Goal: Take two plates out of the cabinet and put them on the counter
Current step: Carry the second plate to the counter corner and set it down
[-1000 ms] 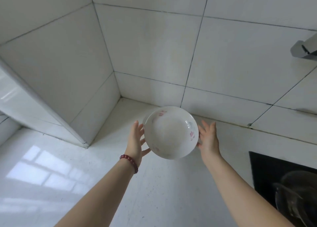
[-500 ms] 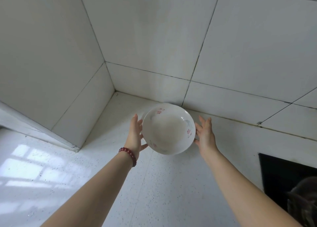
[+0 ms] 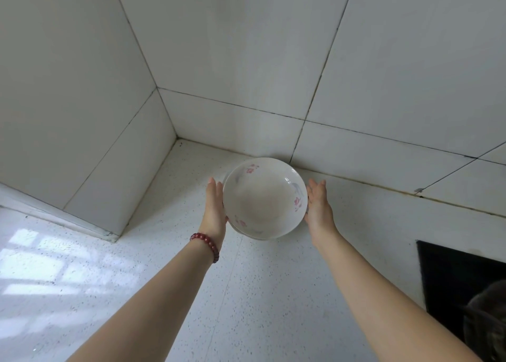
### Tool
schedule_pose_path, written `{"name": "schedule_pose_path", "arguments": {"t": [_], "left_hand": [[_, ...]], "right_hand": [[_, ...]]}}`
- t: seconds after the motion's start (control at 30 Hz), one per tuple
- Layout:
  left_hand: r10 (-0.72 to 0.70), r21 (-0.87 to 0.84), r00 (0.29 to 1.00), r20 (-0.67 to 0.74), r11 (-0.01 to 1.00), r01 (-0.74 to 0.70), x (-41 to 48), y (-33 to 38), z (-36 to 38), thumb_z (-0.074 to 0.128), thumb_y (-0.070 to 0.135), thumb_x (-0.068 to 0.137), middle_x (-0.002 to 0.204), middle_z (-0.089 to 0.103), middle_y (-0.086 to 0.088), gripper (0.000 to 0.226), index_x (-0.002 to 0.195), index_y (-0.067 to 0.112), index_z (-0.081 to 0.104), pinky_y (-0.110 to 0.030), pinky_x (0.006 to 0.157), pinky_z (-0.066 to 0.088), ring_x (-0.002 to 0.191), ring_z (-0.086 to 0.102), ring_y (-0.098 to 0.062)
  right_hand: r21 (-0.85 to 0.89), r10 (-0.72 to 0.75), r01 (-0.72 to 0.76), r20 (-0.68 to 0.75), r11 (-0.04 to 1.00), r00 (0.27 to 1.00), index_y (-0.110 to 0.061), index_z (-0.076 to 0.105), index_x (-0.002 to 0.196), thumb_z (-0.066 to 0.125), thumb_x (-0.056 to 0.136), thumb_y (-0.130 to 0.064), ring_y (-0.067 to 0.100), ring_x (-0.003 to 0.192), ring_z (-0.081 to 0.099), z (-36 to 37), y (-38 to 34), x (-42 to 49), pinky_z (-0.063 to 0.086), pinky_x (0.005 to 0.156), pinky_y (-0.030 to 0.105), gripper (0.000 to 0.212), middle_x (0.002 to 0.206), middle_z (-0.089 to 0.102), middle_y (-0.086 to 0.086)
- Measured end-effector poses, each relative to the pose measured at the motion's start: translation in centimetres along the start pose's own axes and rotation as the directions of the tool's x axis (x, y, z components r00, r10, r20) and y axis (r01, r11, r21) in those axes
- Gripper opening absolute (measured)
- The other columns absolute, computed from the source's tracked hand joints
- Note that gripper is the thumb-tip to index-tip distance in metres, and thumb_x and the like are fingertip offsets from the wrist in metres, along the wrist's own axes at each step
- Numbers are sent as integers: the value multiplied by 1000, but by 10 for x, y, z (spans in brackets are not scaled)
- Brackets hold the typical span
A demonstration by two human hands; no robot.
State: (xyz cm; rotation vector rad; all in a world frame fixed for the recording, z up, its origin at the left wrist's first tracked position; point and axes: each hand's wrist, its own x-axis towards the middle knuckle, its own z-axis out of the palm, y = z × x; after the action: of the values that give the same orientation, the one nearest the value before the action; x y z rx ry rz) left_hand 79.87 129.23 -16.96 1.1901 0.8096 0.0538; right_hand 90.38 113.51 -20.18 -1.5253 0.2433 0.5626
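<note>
White glazed ceramic with faint pink flowers and grey leaves on its rim makes up the plates [image 3: 264, 197], a stack of what looks like two deep dishes, a second rim peeking out behind the top one at its 10 o'clock edge. The top dish is sitting empty, its hollow showing only a dull, slightly beige sheen. The left hand [image 3: 215, 211] is pressing flat against the stack at its 9 o'clock side, fingers straight and together, thumb tucked under the lower edge. The right hand [image 3: 319, 208] is cupping the stack at 3 o'clock, fingers extended along the rim. Both palms are clamping the dishes between them; whether the stack is touching the surface below cannot be told. A red beaded bracelet [image 3: 208, 245] is circling the left wrist. The stack is sitting over the speckled white counter [image 3: 246, 293], close to the tiled wall [image 3: 246, 60] at 12 o'clock, near the corner. A black cooktop [image 3: 451, 268] is lying at 4 o'clock, well apart from the dishes.
</note>
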Motion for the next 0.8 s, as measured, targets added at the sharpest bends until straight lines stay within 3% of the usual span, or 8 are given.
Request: {"name": "schedule_pose_path", "arguments": {"t": [0.37, 0.43, 0.5, 0.57, 0.63, 0.7, 0.73, 0.8], "left_hand": [[16, 89, 999, 38, 996, -20, 3, 0, 0, 5, 70, 86, 154, 21, 12, 75, 148, 29, 16, -41, 115, 12, 140, 20, -8], [47, 110, 998, 44, 993, -52, 1, -1, 1, 7, 69, 87, 132, 42, 28, 60, 135, 43, 33, -37, 111, 16, 119, 36, 7], [58, 101, 998, 30, 993, -61, 0, 0, 2, 10, 68, 88, 90, 51, 45, 40, 99, 59, 47, -33, 105, 20, 89, 42, 20], [65, 88, 998, 16, 994, -66, 4, -2, -1, 12, 68, 88, 68, 56, 43, 48, 72, 59, 56, -33, 101, 22, 80, 41, 22], [71, 91, 997, 12, 993, -72, 6, -1, -3, 12, 66, 90, 64, 60, 41, 52, 72, 56, 60, -32, 99, 25, 76, 50, 20], [71, 94, 997, 31, 993, -74, 9, 1, -4, 10, 64, 91, 78, 66, 37, 47, 104, 45, 52, -26, 92, 35, 80, 58, 21], [51, 74, 998, 35, 996, -54, 11, 1, -5, 11, 64, 91, 103, 68, 29, 54, 123, 36, 44, -28, 94, 37, 98, 58, 15], [-23, 48, 1000, 14, 999, 22, 15, 6, -8, 14, 67, 89, 148, 41, 3, 75, 146, 20, 22, -38, 108, 30, 134, 38, -12]], "right_hand": [[-68, 8, -6, 28, 998, 1000, -23, 25, 146, 9, 95, -56, 18, 137, 33, 3, 0, 2, 29, 99, 27, 63, 152, 34, -1], [-80, 8, -6, 22, 997, 1000, -23, 26, 146, 8, 95, -57, 19, 137, 33, 0, 0, 4, 28, 107, 33, 64, 151, 35, -1], [-82, 13, -11, 21, 997, 1000, -22, 26, 146, 8, 95, -57, 18, 138, 32, -3, -1, 6, 25, 113, 39, 65, 152, 35, -1], [-67, 24, -22, 25, 998, 999, -21, 25, 146, 8, 95, -56, 18, 138, 33, -5, -4, 6, 26, 107, 35, 65, 152, 35, 0], [-54, 37, -35, 35, 998, 999, -21, 24, 146, 9, 95, -56, 18, 137, 33, -6, -8, 7, 29, 99, 33, 64, 151, 35, 2], [-64, 46, -43, 51, 997, 998, -21, 22, 147, 9, 95, -56, 20, 137, 34, -7, -12, 8, 29, 101, 38, 64, 151, 35, 3], [-72, 49, -45, 58, 996, 997, -21, 22, 147, 9, 95, -56, 20, 137, 34, -8, -14, 8, 29, 103, 40, 64, 151, 36, 4], [-79, 53, -49, 60, 996, 997, -20, 23, 146, 8, 95, -56, 21, 136, 35, -9, -15, 10, 30, 101, 39, 64, 150, 37, 5]]}}
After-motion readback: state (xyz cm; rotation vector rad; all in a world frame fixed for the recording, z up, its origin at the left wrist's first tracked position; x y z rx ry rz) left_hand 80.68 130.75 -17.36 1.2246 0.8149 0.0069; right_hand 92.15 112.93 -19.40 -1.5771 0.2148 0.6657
